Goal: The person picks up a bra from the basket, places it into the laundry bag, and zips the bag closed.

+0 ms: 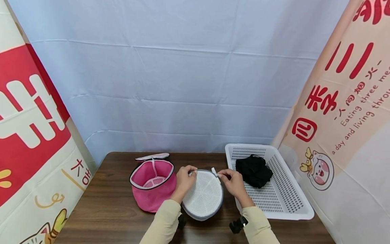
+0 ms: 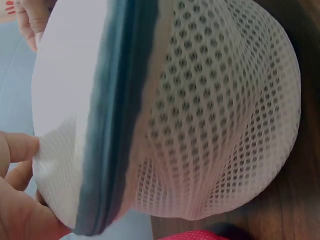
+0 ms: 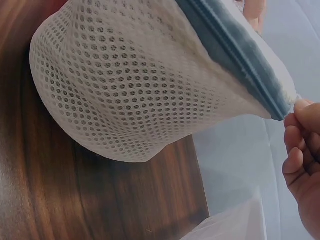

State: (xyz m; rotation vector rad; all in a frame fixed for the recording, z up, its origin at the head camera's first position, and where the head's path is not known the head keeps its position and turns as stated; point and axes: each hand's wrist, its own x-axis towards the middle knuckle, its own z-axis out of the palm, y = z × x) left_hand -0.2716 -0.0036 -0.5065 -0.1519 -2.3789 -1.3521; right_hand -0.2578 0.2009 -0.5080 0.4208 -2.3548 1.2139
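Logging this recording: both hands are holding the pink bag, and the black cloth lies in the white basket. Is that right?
No: the left hand and right hand are holding the white mesh bag, not the pink bag, as the head view shows. The black cloth does lie in the white basket.

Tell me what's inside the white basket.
A bundle of black fabric lies toward the far end of the white basket. It covers the floor beneath it, so anything under or folded within the fabric cannot be seen.
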